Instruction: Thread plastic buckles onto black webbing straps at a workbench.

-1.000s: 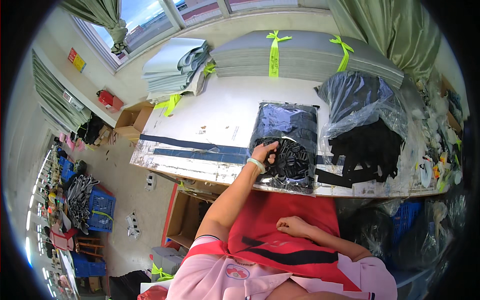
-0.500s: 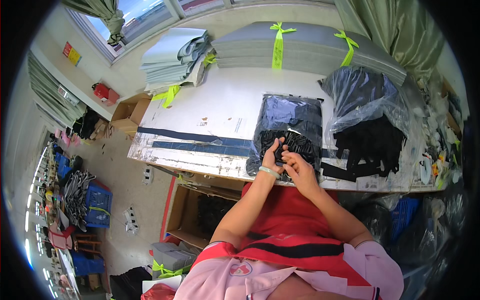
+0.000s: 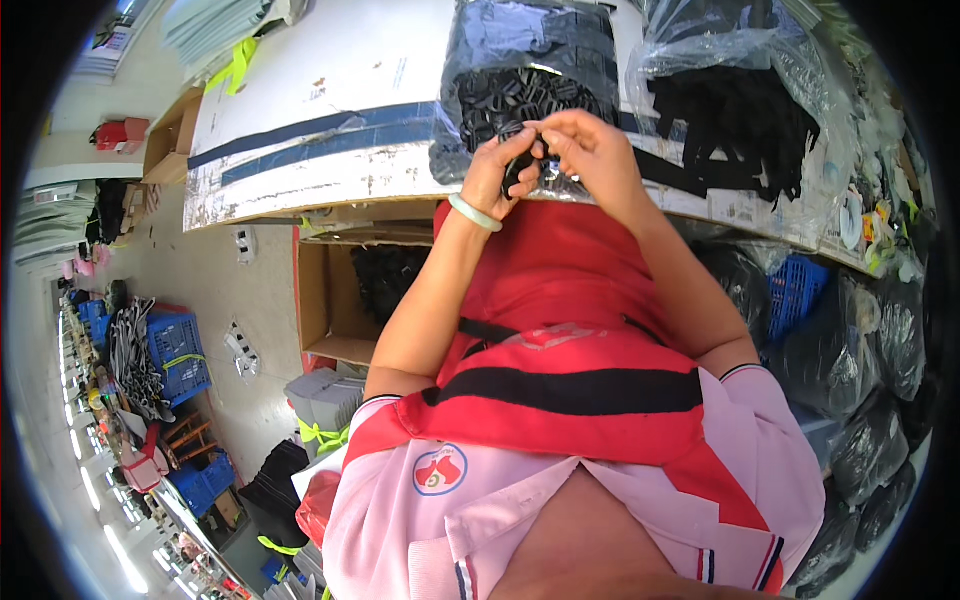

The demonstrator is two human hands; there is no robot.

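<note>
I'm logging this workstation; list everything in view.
Worktable: one, white, top centre
Plastic pieces: many, black, bagged on table
Strips: many, black, table's right
Bands: two, dark blue, table's left
Sheets: one stack, pale, top left
Cardboard boxes: at least two, brown, left
Crates: at least three, blue, both sides
Bags: several, dark, right floor
Clutter: uncountable, mixed, far left
Apron: one, red, on person
Shirt: one, pink, on person
Bracelet: one, pale, left wrist
Left hand: one, centre, holding pieces
Right hand: one, beside left
</note>
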